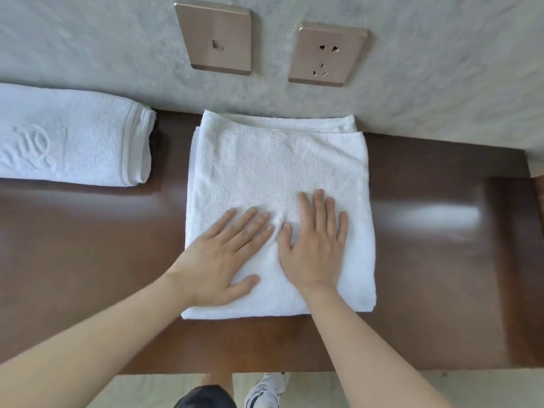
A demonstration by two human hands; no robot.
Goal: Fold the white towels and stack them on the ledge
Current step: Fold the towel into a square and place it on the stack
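Head view: left hand (pixel 219 257) and right hand (pixel 315 245), fingers released, press folded towel (pixel 279 166); neighbouring towel's (pixel 70 136) embossed logo seems unreadable.

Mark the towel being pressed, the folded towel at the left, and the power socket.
pressed towel (pixel 276 160): head view, bare upper middle.
folded towel (pixel 73 136): head view, top face.
power socket (pixel 326 54): head view, plate centre.
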